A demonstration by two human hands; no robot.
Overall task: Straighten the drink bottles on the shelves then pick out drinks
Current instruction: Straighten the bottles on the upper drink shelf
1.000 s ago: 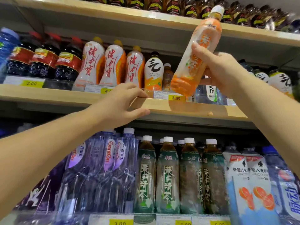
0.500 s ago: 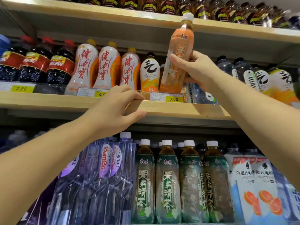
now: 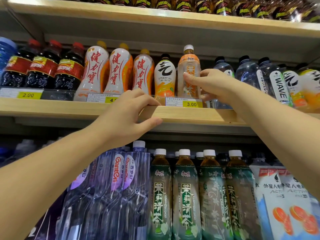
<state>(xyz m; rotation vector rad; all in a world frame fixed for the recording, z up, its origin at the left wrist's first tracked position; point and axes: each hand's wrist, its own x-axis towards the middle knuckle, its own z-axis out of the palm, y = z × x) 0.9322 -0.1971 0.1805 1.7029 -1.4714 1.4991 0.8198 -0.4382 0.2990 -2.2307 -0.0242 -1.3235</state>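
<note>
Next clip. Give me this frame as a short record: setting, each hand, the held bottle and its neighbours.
setting: shop drink shelves, viewed from below
left hand: grips the front edge of the middle shelf
right hand: holds the orange-label tea bottle round its body
bottle state: upright, base hidden behind the 3.00 price tag
left neighbour: black-capped orange-and-white bottle
right neighbour: clear water bottles
shelf below: green-label tea bottles
</note>
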